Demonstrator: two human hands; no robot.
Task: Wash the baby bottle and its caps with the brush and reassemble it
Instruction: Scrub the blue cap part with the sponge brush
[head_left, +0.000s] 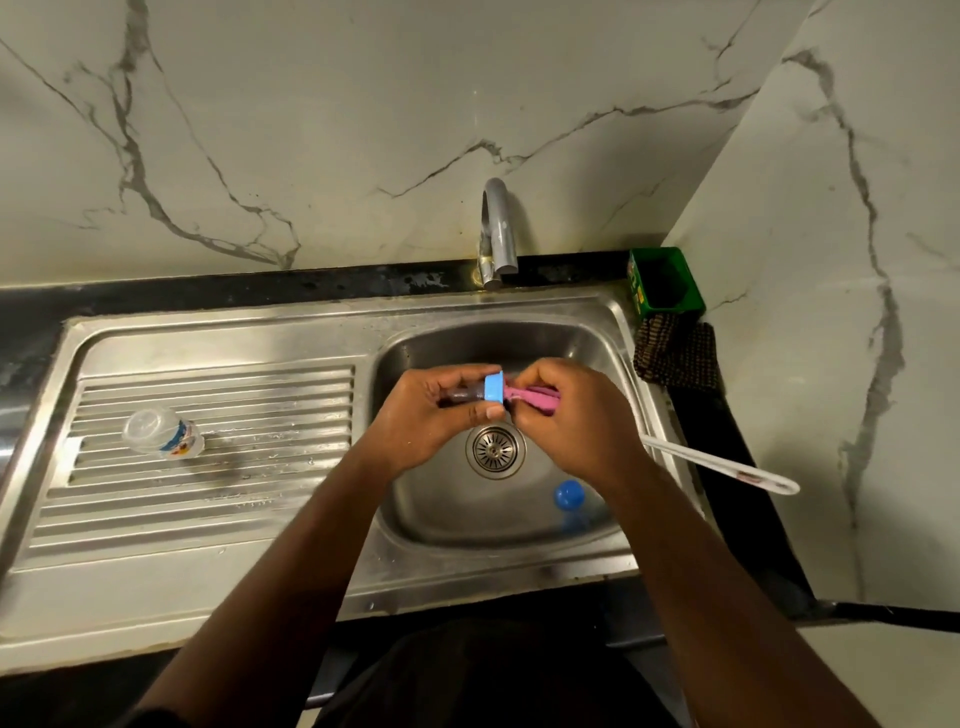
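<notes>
Both hands met over the sink basin, above the drain. Left hand was curled around a blue screw ring, with what looked like a clear teat showing dark inside the fist. Right hand was closed on the pink brush; its pink head pressed against the open side of the ring. The white handle ran out past the wrist, over the sink's right rim.

Baby bottle: clear, printed band in blue and orange, lying on its side on the ribbed drainboard, well apart from the hands, open mouth toward camera. 1 round blue cap sat in the basin near the front right, partly behind the right forearm.

Hard to make out: how far the brush head went into the ring; the teat's shape, mostly covered by fingers; the print on the bottle.

Steel sink, 1 basin, drainboard left, wet patches. Chrome tap behind. Dark counter edge; green box and dark checked cloth at right rear corner. White marble-look walls with grey veins.
</notes>
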